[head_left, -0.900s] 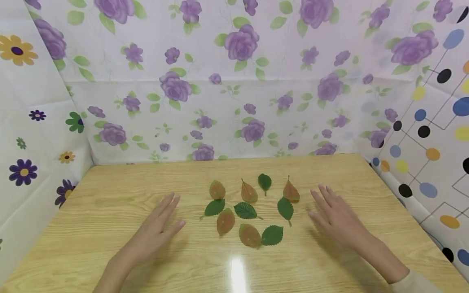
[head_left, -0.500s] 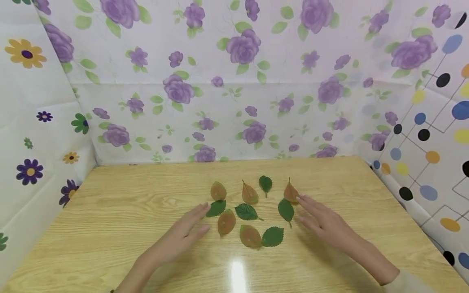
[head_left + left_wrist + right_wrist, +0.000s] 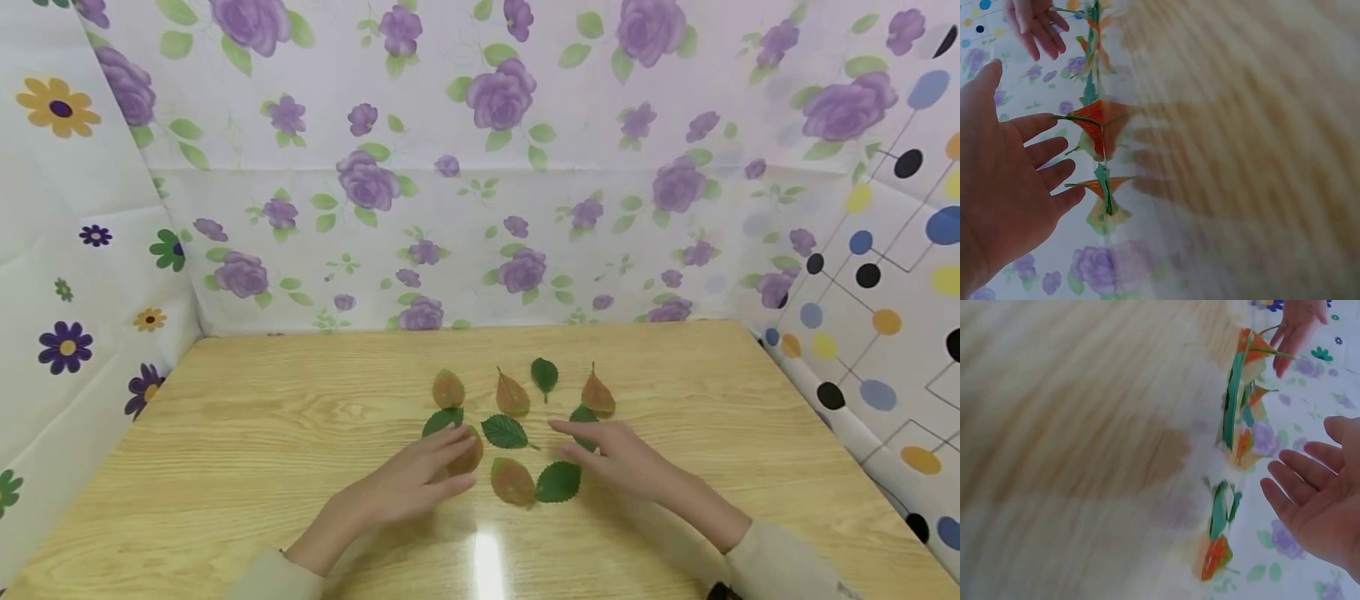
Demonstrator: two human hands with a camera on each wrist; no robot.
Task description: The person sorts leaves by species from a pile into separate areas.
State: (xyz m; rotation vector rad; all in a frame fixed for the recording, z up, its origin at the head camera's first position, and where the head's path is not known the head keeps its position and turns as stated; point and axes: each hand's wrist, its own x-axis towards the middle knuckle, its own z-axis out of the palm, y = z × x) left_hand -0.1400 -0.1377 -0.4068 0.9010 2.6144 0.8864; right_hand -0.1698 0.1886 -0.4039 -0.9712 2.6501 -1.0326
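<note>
No text, label, brand, number or sign can be read: not on the tabletop (image 3: 285, 400), not on the leaves (image 3: 513, 482) lying on it, not on the purple-flowered cloth (image 3: 450, 208) behind it, nor on the daisy-patterned cloth (image 3: 45, 200) to its left or the dotted cloth (image 3: 915, 383) to its right.

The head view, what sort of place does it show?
Probably a makeshift booth indoors: a table with a rose-print sheet hung behind it and a dotted sheet along its right side.
</note>
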